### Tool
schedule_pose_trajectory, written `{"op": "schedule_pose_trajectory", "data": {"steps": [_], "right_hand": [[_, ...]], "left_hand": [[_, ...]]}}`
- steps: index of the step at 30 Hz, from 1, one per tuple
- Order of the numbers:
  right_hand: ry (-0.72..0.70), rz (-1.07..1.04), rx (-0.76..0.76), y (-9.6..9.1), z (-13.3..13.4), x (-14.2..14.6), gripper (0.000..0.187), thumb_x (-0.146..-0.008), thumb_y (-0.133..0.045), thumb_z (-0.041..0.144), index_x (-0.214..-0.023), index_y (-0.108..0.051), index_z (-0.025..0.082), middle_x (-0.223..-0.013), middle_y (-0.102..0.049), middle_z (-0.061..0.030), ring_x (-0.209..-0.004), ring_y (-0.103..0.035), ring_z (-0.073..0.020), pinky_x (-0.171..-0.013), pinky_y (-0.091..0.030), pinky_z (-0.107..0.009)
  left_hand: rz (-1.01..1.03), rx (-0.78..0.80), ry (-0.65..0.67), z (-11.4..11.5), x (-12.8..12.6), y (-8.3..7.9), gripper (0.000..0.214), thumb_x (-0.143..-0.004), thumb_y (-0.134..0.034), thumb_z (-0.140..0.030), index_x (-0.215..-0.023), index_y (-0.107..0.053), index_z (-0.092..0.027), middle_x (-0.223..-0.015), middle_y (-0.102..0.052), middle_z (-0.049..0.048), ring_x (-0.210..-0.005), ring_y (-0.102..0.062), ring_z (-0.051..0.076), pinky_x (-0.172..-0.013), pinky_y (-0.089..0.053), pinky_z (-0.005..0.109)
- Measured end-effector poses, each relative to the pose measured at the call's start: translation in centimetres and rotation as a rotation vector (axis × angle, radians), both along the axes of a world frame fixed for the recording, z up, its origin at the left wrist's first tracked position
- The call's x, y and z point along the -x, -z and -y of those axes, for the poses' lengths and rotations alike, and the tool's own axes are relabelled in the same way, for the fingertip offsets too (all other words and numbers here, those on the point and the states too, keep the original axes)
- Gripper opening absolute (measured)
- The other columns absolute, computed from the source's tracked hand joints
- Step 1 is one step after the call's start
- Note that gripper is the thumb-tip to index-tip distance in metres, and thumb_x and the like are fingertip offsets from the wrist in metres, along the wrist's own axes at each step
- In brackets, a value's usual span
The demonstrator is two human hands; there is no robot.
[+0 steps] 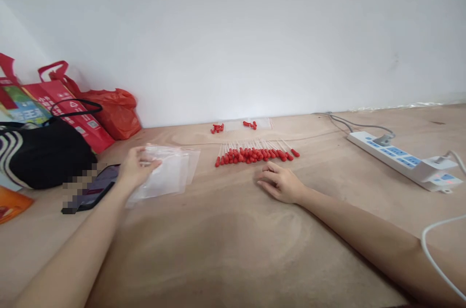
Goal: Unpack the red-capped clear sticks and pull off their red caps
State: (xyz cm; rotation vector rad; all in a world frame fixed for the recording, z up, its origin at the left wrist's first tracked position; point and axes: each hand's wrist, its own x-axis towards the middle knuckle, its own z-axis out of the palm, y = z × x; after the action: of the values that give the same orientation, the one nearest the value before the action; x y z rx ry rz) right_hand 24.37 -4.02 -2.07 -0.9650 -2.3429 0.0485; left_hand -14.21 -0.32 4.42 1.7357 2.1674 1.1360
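Note:
My left hand [137, 168] is over a stack of clear plastic zip bags [169, 177], near their top edge. Its thumb points right across the bags, apart from the bent fingers. On the wooden table, my right hand [279, 182] rests with loosely curled fingers and nothing visible in them. Just beyond it lies a row of white sticks with red tips [251, 155], heads toward me. Farther back by the wall, two clear bags hold more red-tipped sticks, one group of red tips on the left [217, 128] and one on the right [250, 125].
A phone [98, 186] lies beside my left forearm. Behind it are a black bag [47, 152], a red paper bag [69, 113] and a red plastic bag [116, 111]. At right sits a white power strip [396, 157] with cords; a white cable [424, 240] passes over my right forearm.

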Motion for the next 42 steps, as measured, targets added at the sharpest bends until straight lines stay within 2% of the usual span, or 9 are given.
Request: {"op": "schedule_pose_trajectory", "data": {"steps": [4,8,12,15,19,24,28,32,42], "right_hand": [[-0.004,-0.001,0.024,0.0,-0.1,-0.1,0.02,-0.083,-0.045,0.029,-0.091,-0.061,0.02,-0.088,-0.055,-0.0045,-0.066,-0.052,-0.0103,-0.061,-0.041,-0.024],[-0.015,-0.013,0.026,-0.2,-0.1,0.1,0.02,-0.083,-0.044,0.029,-0.089,-0.062,0.02,-0.087,-0.057,-0.0055,-0.071,-0.053,-0.0129,-0.064,-0.043,-0.026],[-0.115,-0.039,0.035,-0.6,-0.2,0.2,0.024,-0.082,-0.047,0.034,-0.093,-0.062,0.019,-0.09,-0.06,-0.0082,-0.082,-0.054,-0.0169,-0.074,-0.044,-0.032],[-0.204,-0.009,0.074,-0.8,-0.1,0.1,0.036,-0.08,-0.05,0.041,-0.108,-0.058,0.02,-0.109,-0.058,-0.0097,-0.101,-0.051,-0.0203,-0.087,-0.041,-0.037],[-0.206,0.086,0.149,-0.8,0.1,0.0,0.047,-0.079,-0.049,0.046,-0.12,-0.05,0.022,-0.124,-0.05,-0.0103,-0.114,-0.044,-0.0224,-0.094,-0.035,-0.041],[-0.187,0.118,0.185,-0.9,0.1,0.2,0.046,-0.08,-0.048,0.046,-0.119,-0.051,0.022,-0.123,-0.051,-0.0093,-0.113,-0.046,-0.0214,-0.094,-0.035,-0.041],[-0.175,0.101,0.174,-0.9,0.1,0.3,0.042,-0.081,-0.048,0.045,-0.116,-0.053,0.023,-0.12,-0.053,-0.0089,-0.11,-0.048,-0.021,-0.092,-0.035,-0.04],[-0.169,0.091,0.173,-0.9,0.1,0.4,0.041,-0.08,-0.05,0.044,-0.115,-0.054,0.023,-0.118,-0.054,-0.0087,-0.108,-0.049,-0.0208,-0.091,-0.036,-0.04],[-0.167,0.084,0.192,-0.8,-0.1,0.4,0.042,-0.079,-0.05,0.044,-0.114,-0.054,0.022,-0.118,-0.054,-0.0077,-0.107,-0.049,-0.0204,-0.092,-0.036,-0.039]], "left_hand": [[-0.258,0.087,-0.092,-0.5,4.5,0.6,0.058,-0.063,-0.067,-0.038,-0.109,-0.04,-0.016,-0.082,-0.057,0.0024,-0.073,-0.056,0.02,-0.068,-0.045,0.034],[-0.502,-0.132,-0.184,-0.3,2.5,0.8,0.058,-0.065,-0.064,-0.046,-0.111,-0.043,-0.019,-0.107,-0.053,0.0116,-0.104,-0.046,0.037,-0.08,-0.039,0.054],[-0.514,-0.323,0.274,1.4,-4.4,1.4,0.039,-0.079,-0.049,-0.041,-0.11,-0.048,-0.018,-0.111,-0.053,0.0095,-0.109,-0.046,0.026,-0.094,-0.036,0.043],[-0.506,-0.129,0.659,3.4,-9.3,2.7,0.044,-0.081,-0.045,-0.044,-0.119,-0.047,-0.022,-0.129,-0.043,0.0083,-0.122,-0.035,0.025,-0.102,-0.029,0.041],[-0.507,0.196,0.898,5.0,-12.1,3.7,0.054,-0.082,-0.041,-0.05,-0.13,-0.036,-0.024,-0.14,-0.03,0.0075,-0.128,-0.028,0.025,-0.102,-0.028,0.044],[-0.498,0.182,0.88,5.0,-11.9,3.6,0.049,-0.083,-0.041,-0.048,-0.125,-0.043,-0.022,-0.136,-0.037,0.0079,-0.124,-0.034,0.025,-0.101,-0.031,0.043],[-0.461,-0.067,0.82,4.1,-13.0,4.0,0.031,-0.082,-0.045,-0.038,-0.106,-0.055,-0.021,-0.112,-0.055,0.0073,-0.103,-0.051,0.021,-0.089,-0.041,0.037],[-0.495,-0.299,0.657,2.0,-15.2,4.5,0.023,-0.08,-0.047,-0.032,-0.098,-0.057,-0.02,-0.093,-0.059,0.0062,-0.092,-0.051,0.022,-0.083,-0.04,0.038],[-0.623,-0.382,0.591,-1.3,-18.0,4.9,0.022,-0.086,-0.042,-0.031,-0.093,-0.061,-0.021,-0.086,-0.062,0.0061,-0.088,-0.053,0.022,-0.077,-0.036,0.037]]}}
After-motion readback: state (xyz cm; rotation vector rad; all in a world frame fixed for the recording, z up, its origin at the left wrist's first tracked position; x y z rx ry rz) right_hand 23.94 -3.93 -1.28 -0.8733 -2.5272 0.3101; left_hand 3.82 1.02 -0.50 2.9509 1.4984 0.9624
